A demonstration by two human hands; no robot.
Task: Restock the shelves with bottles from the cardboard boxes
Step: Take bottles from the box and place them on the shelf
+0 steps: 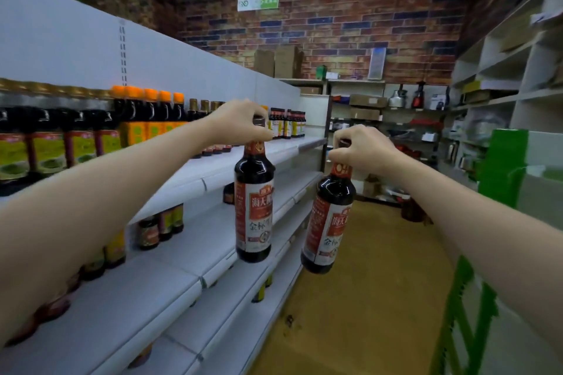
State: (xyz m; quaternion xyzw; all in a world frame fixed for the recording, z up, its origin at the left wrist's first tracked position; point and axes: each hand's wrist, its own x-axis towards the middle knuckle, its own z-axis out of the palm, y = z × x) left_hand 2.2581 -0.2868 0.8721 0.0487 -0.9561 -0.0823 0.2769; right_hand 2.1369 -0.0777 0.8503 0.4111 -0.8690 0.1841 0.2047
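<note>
My left hand (240,123) grips the cap of a dark soy sauce bottle (254,204) with a red and white label. That bottle hangs upright in front of the white shelf unit (189,173), beside its upper shelf edge. My right hand (359,149) holds a second, matching bottle (330,219) by the cap. It hangs over the aisle, tilted slightly, to the right of the shelves. No cardboard box with bottles shows near my hands.
The top shelf carries rows of dark bottles (146,119) with orange and gold caps; lower shelves hold a few bottles at the left. A brown floor aisle (365,298) runs ahead. A green rack (463,298) stands at the right, cluttered white shelving (502,94) behind.
</note>
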